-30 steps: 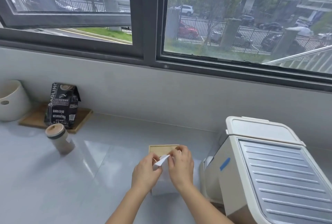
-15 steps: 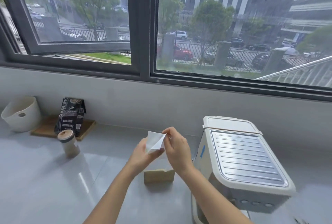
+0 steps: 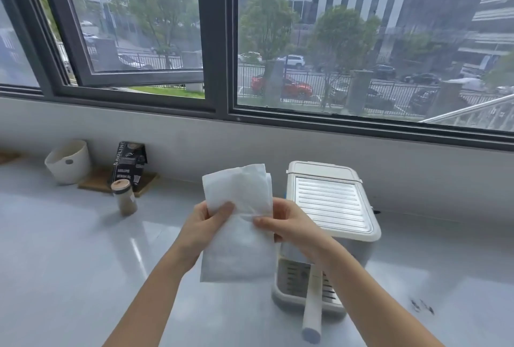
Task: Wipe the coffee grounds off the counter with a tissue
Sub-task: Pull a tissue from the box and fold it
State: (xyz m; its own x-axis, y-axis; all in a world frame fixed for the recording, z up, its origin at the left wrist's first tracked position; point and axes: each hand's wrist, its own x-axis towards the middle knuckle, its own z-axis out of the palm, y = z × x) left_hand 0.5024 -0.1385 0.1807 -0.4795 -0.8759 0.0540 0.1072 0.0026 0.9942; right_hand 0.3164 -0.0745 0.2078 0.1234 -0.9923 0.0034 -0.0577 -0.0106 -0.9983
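A white tissue point(image 3: 239, 224) hangs unfolded in front of me, held above the pale counter point(image 3: 69, 263). My left hand point(image 3: 205, 224) pinches its left edge and my right hand point(image 3: 283, 221) pinches its right edge, thumbs on the near face. A small patch of dark coffee grounds point(image 3: 422, 306) lies on the counter at the lower right, to the right of the coffee machine. The tissue box is hidden behind the tissue.
A white coffee machine point(image 3: 331, 207) stands right of my hands, its portafilter handle point(image 3: 312, 310) pointing toward me. At the back left are a black coffee bag point(image 3: 129, 163) on a wooden board, a small jar point(image 3: 125, 198) and a white pot point(image 3: 68, 161). A window wall runs behind.
The tissue came out of the box and was lifted, then spread from a small folded piece into a full sheet between both hands. The view tilted up and back.
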